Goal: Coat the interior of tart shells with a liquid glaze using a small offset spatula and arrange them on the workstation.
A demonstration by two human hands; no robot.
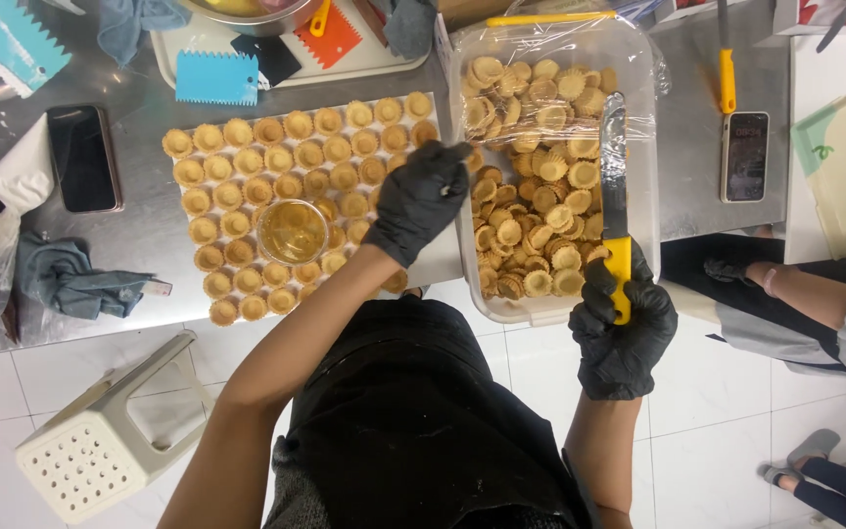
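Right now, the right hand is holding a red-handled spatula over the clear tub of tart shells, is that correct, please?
Not quite: the handle is yellow, not red. The head view shows the right hand holding the yellow-handled spatula over the clear tub of tart shells.

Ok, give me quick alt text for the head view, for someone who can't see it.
Seen from above, a person in black gloves holds a yellow-handled knife in the right hand over a clear tub of small tart shells, while the left hand touches the tub's edge. Rows of tart shells cover the steel counter.
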